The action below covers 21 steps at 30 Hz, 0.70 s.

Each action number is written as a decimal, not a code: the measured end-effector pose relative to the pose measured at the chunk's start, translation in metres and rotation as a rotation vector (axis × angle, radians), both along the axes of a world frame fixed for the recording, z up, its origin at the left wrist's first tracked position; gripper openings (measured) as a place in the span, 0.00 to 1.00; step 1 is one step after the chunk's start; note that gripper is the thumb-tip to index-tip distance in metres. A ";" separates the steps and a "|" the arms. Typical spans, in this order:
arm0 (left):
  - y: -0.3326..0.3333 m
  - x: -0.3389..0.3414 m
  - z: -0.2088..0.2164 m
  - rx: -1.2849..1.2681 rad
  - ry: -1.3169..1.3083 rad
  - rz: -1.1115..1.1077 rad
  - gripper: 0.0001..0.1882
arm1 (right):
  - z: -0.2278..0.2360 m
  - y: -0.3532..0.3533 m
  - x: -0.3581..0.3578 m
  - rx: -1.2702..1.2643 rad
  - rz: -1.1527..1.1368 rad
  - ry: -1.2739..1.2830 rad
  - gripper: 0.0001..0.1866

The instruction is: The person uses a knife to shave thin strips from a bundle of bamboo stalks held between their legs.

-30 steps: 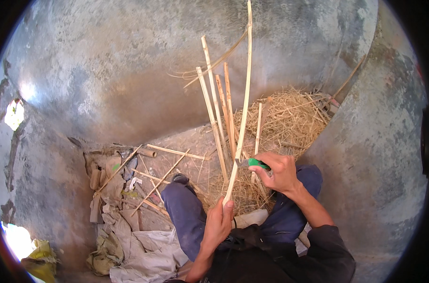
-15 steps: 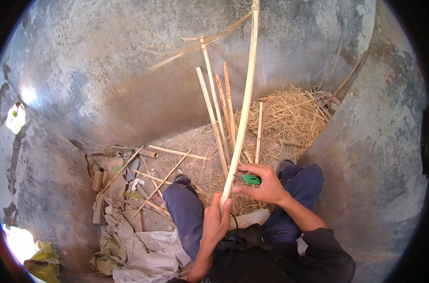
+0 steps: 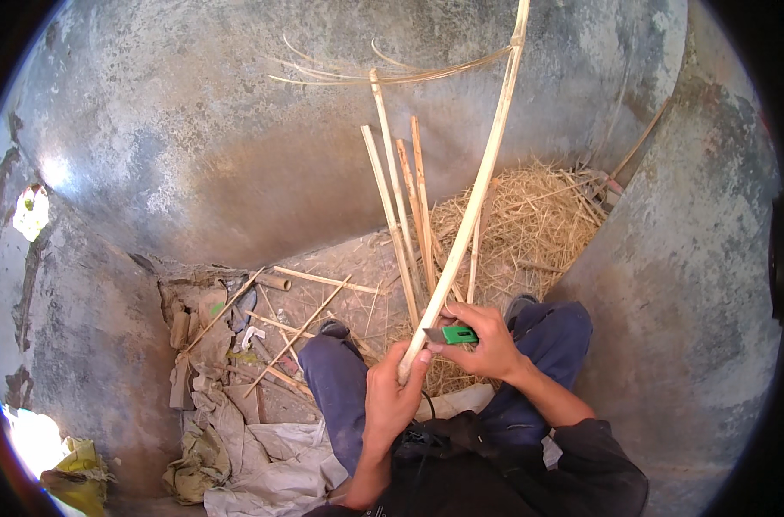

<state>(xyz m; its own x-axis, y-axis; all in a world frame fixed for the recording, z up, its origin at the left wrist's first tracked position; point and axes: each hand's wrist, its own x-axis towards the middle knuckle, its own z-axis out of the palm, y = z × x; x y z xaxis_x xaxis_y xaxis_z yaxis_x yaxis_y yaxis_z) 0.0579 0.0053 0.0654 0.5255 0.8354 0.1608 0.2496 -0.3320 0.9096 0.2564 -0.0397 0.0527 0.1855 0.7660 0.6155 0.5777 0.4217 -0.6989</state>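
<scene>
A long pale bamboo strip (image 3: 474, 215) rises from my lap, leaning right toward the top edge. My left hand (image 3: 393, 389) grips its lower end, thumb along the strip. Just above, my right hand (image 3: 487, 340) holds a green utility knife (image 3: 458, 334); its grey blade lies against or very near the strip's right side. Some right-hand fingers sit close to the strip behind the knife, and I cannot tell whether they touch it. Thin peeled fibres (image 3: 409, 76) hang off leftward from a node near the strip's upper end.
Several upright bamboo sticks (image 3: 392, 198) lean against the grey wall (image 3: 237, 112) ahead. Shavings (image 3: 538, 224) heap up at the right. Crossed sticks (image 3: 301, 332) and rubble lie left of my knees. A pale cloth sack (image 3: 276, 457) is spread at lower left.
The bamboo strip's upper end has swung right, so it leans more. Its hanging fibres moved right with it. My right hand and the knife moved slightly down along the strip.
</scene>
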 end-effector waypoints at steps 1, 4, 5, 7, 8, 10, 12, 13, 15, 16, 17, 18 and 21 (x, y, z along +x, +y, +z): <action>-0.001 0.001 -0.004 0.004 -0.018 0.009 0.14 | 0.004 -0.003 0.002 -0.007 -0.002 -0.044 0.18; -0.004 0.003 -0.004 -0.006 -0.047 0.014 0.13 | 0.009 -0.015 0.011 -0.035 -0.028 -0.163 0.19; -0.005 0.004 -0.002 -0.013 -0.053 0.013 0.13 | 0.003 -0.017 0.015 -0.046 -0.047 -0.195 0.20; -0.008 0.003 0.005 -0.025 0.031 -0.027 0.12 | -0.002 -0.020 0.018 -0.037 -0.090 -0.267 0.20; -0.009 0.003 0.007 -0.031 0.073 -0.047 0.12 | -0.002 -0.021 0.018 -0.014 -0.113 -0.306 0.20; -0.010 0.006 0.003 -0.004 0.031 -0.033 0.12 | -0.001 -0.023 0.015 0.005 -0.140 -0.364 0.19; -0.010 0.007 -0.002 0.008 0.025 -0.009 0.13 | 0.002 -0.025 0.008 0.002 -0.151 -0.399 0.19; -0.009 0.007 -0.005 0.006 0.040 0.008 0.13 | 0.002 -0.025 0.008 0.016 -0.166 -0.407 0.17; -0.011 0.007 -0.007 -0.011 0.058 0.031 0.13 | 0.003 -0.024 0.010 0.045 -0.196 -0.424 0.15; -0.012 0.007 -0.006 -0.026 0.061 0.038 0.13 | 0.002 -0.024 0.012 0.036 -0.211 -0.424 0.15; -0.013 0.007 -0.006 -0.042 0.065 0.044 0.13 | 0.001 -0.024 0.014 0.028 -0.227 -0.425 0.15; -0.013 0.007 -0.007 -0.030 0.044 0.045 0.13 | 0.001 -0.024 0.017 0.019 -0.244 -0.427 0.15; -0.013 0.004 -0.012 -0.021 0.027 0.044 0.12 | 0.006 -0.024 0.016 0.007 -0.223 -0.434 0.15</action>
<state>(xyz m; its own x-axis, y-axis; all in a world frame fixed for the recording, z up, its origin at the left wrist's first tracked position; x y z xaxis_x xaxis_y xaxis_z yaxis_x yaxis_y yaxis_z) 0.0621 -0.0079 0.0538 0.4919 0.8610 0.1295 0.2879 -0.3012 0.9091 0.2728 -0.0640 0.0586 0.0691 0.7322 0.6776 0.8920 0.2589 -0.3707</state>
